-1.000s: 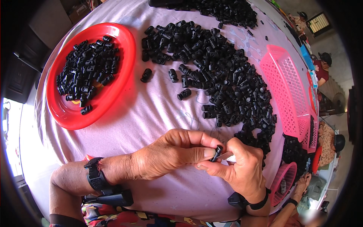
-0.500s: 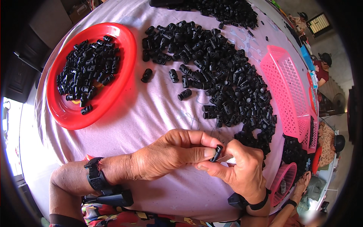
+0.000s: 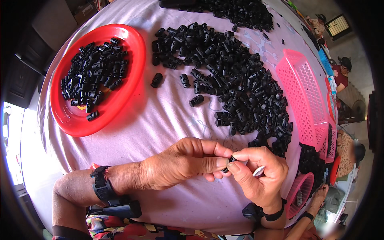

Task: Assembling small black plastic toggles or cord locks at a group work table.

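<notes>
At the upper left of the frame a red round tray [image 3: 68, 120] holds a shallow heap of small black plastic cord stoppers. To its right, across the upper middle, a much larger loose pile of the same black stoppers [image 3: 236, 80] spreads over the pale lilac tablecloth [image 3: 160, 120], with a few strays lying apart between tray and pile. In the lower middle the left hand [image 3: 180, 164] pinches one black stopper [image 3: 229, 162] between thumb and forefinger; the right hand [image 3: 260, 176] meets it fingertip to fingertip on the same piece and also has a small silvery sliver [image 3: 258, 171] tucked against its fingers. Both grips are closed on that single stopper, held above the cloth just below the big pile. It is small and smooth, so a firm pinch close to its ends probably keeps it from slipping or twisting. At the right edge sits a pink slotted basket [image 3: 304, 104].
</notes>
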The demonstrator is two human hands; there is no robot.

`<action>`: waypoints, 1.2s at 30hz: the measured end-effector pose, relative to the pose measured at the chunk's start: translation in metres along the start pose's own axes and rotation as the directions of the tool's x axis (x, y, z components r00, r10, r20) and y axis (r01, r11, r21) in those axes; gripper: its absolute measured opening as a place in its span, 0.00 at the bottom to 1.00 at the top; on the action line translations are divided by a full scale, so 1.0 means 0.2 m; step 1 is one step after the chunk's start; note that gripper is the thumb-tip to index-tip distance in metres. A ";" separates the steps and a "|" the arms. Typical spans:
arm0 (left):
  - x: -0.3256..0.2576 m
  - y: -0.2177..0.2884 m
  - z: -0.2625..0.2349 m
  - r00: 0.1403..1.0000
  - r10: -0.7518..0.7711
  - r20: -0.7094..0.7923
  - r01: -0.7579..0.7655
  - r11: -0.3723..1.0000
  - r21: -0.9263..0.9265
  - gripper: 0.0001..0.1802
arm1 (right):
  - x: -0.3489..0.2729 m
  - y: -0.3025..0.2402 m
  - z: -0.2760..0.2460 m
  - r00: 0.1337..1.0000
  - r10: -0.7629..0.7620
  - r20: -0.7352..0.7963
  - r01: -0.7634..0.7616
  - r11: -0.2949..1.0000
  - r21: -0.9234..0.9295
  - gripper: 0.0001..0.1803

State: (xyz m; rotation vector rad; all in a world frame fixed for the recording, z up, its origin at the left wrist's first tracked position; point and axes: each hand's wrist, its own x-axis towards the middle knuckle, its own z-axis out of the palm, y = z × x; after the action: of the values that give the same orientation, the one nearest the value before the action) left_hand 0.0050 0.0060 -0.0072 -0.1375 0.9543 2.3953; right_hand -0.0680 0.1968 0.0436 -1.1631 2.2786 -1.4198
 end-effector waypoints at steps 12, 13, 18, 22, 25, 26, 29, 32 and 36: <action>0.00 0.01 -0.01 0.998 -0.053 0.036 0.056 0.993 -0.100 0.16 | 0.02 -0.04 0.00 0.994 0.063 0.086 -0.070 0.995 0.078 0.12; 0.00 0.01 -0.01 0.998 -0.046 0.047 0.050 0.995 -0.090 0.16 | 0.01 -0.02 0.00 0.995 0.040 0.090 -0.047 0.996 0.071 0.15; 0.00 0.02 0.00 0.998 -0.037 0.052 0.041 0.996 -0.075 0.15 | 0.01 -0.02 0.00 0.998 0.049 0.029 -0.051 0.996 0.072 0.12; -0.02 0.05 0.04 0.999 -0.028 -0.026 0.029 0.999 0.034 0.13 | 0.00 0.01 -0.03 0.987 0.102 -0.128 -0.107 0.994 -0.033 0.05; -0.07 0.12 0.06 0.987 0.097 -0.132 -0.085 0.992 0.096 0.13 | 0.02 0.00 -0.05 0.960 0.214 -0.181 -0.224 0.974 -0.037 0.04; -0.11 0.16 0.07 0.962 0.192 -0.196 -0.172 0.978 0.116 0.14 | 0.03 0.00 -0.06 0.960 0.200 -0.195 -0.222 0.970 -0.099 0.05; -0.20 0.27 0.05 0.807 0.506 -0.304 -0.407 0.850 0.334 0.11 | 0.04 0.04 -0.09 0.959 0.093 -0.268 -0.175 0.937 -0.302 0.06; -0.34 0.38 -0.03 0.623 0.698 -0.352 -0.480 0.697 0.533 0.08 | 0.04 0.03 -0.16 0.962 0.080 -0.263 -0.200 0.858 -0.473 0.07; -0.54 0.45 -0.18 0.315 0.826 -0.467 -0.224 0.543 0.809 0.11 | 0.04 0.03 -0.20 0.969 0.078 -0.233 -0.192 0.831 -0.522 0.07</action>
State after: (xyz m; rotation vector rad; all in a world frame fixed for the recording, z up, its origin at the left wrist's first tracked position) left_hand 0.0456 -0.1211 0.0516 -0.9106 2.6507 2.3606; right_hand -0.0985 0.2193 0.0608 -0.9842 2.9652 -0.8880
